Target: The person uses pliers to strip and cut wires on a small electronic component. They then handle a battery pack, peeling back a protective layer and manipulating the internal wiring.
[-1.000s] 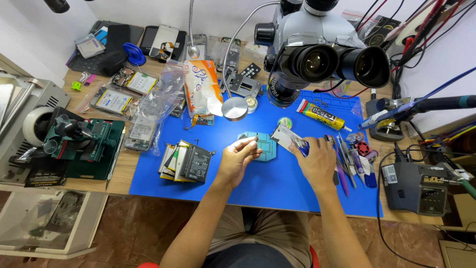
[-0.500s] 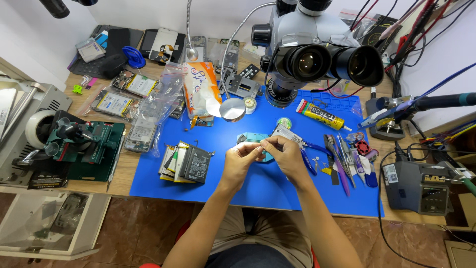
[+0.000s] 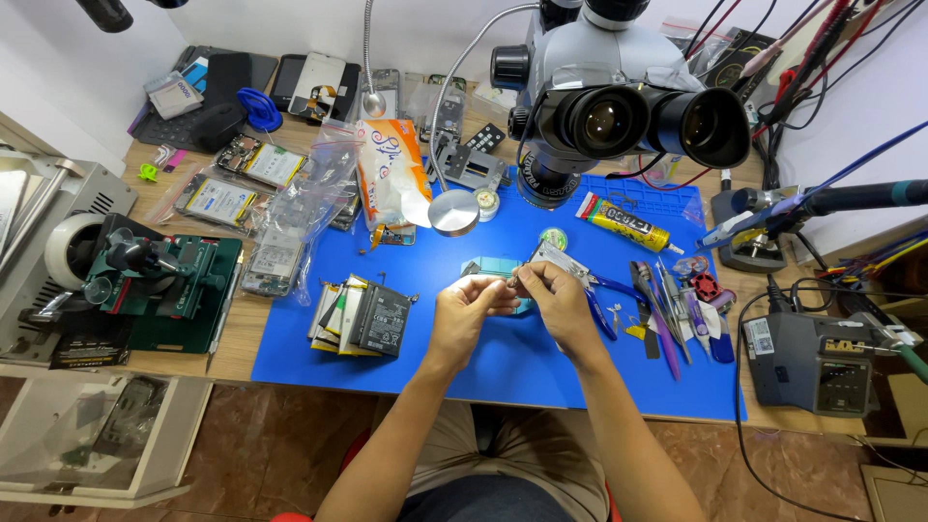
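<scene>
Wood counter [image 3: 242,333] spreads across the view, and most of its middle is covered by a blue work mat [image 3: 503,362]. Above the mat's far edge hangs a grey stereo microscope [image 3: 619,97], its two black eyepieces turned toward the person. On the counter's left end stands a green clamping fixture [image 3: 159,290] beside a roll of tape. At the right end sits a dark soldering station [image 3: 807,362] with cables. A clear plastic bag [image 3: 300,222] of phone parts lies near the mat's upper left corner. A stack of flat phone batteries [image 3: 362,314] rests on the mat, left of the hands. A yellow glue tube [image 3: 623,222] lies under the microscope, and a row of tweezers and pry tools [image 3: 667,309] lies to the right.

Both hands meet over the mat's centre. The left hand [image 3: 467,314] is curled, pinching one end of a small part [image 3: 512,282] with thumb and forefinger. The right hand [image 3: 561,300] pinches the same part from the other side. The part is too small to make out, held just above a teal phone frame [image 3: 488,268] lying on the mat.
</scene>
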